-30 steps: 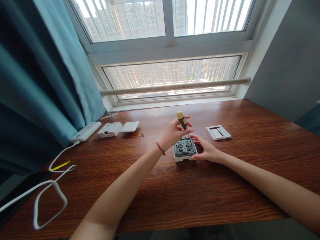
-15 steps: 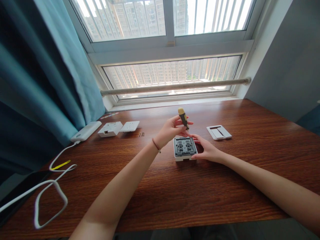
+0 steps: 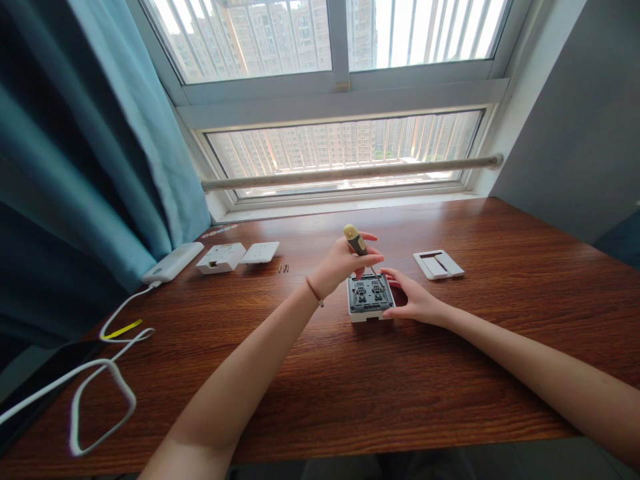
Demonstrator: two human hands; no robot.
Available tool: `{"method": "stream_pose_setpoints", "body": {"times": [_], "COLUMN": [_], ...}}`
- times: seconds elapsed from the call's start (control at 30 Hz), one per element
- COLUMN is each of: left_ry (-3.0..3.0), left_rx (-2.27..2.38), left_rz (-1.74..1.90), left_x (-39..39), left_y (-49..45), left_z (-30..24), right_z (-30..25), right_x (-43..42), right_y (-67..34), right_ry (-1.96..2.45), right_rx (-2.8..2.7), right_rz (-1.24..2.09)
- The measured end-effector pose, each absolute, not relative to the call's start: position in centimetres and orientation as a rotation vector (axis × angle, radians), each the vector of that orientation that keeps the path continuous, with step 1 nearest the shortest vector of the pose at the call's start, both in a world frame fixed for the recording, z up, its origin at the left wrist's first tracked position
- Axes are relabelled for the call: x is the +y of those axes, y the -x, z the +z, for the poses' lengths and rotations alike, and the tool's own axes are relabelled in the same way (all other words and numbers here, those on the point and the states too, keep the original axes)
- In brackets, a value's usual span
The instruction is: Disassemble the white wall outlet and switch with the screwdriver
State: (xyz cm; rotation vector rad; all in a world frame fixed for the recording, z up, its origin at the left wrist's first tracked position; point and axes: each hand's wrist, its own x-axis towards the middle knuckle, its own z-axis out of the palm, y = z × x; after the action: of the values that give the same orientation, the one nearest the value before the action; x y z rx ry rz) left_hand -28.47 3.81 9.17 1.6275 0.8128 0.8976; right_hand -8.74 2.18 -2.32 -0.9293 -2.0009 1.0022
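Observation:
A screwdriver (image 3: 356, 240) with a yellow and dark handle is gripped in my left hand (image 3: 347, 260), its shaft slanting down to the right. The tip is over the right part of a wall switch (image 3: 369, 295), a grey mechanism set on a white back box; whether it touches a screw I cannot tell. My right hand (image 3: 413, 298) holds the right side of the switch, thumb at the near corner and fingers at the far one. The switch lies flat on the wooden table.
A white switch cover frame (image 3: 438, 265) lies to the right. At the left are a white box (image 3: 221, 258), a white plate (image 3: 261, 253), several small screws (image 3: 283, 269), a white power strip (image 3: 172, 262) with a looping cable (image 3: 131, 400), and a yellow strip (image 3: 121, 330).
The screwdriver's handle has tipped to the left and lower in my left hand, so its shaft now shows. My right hand and the switch have stayed put.

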Motion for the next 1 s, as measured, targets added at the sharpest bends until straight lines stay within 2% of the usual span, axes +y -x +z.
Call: {"method": "stream_pose_setpoints", "body": {"times": [0.27, 0.6, 1.0], "left_ry": [-1.528, -1.742, -1.515], "left_rx": [0.58, 0.967, 0.612], "left_rz": [0.826, 0.995, 0.881], "left_x": [4.18, 4.05, 3.94], "left_y": [28.95, 28.08, 28.69], "left_z": [8.85, 8.63, 9.02], "right_z": [-1.87, -2.08, -1.8], "right_x": [1.95, 2.11, 1.95], "right_y": [8.83, 8.83, 8.85], "right_ry": [0.923, 0.928, 0.937], "right_rx": [-2.001, -2.026, -2.024], "right_rz": [1.04, 1.0, 1.023]}}
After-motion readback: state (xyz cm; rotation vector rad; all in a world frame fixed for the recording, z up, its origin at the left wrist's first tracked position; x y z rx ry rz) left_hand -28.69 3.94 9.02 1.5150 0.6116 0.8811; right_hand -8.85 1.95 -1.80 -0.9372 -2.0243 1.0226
